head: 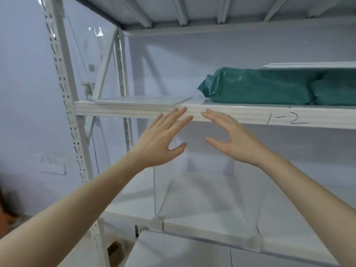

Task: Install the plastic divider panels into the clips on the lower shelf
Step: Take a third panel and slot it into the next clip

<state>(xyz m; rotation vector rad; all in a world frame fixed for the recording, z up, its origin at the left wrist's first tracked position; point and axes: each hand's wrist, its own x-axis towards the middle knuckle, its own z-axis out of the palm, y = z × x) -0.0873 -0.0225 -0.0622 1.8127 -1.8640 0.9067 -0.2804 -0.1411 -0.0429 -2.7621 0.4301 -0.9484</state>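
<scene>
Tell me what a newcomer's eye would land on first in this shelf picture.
First the two bare hands, the left hand and the right hand, raised open-palmed and empty in front of the middle shelf's front edge. Next the green plastic bags lying on that shelf at the right, above the handwritten mark "1-2". Lower down, clear divider panels stand upright in clips on the lower shelf's front edge.

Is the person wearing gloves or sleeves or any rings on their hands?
No. The left hand and right hand are bare: no gloves, rings, watch or bracelets. Both forearms are uncovered as far as the picture shows, so no sleeves are visible.
</scene>
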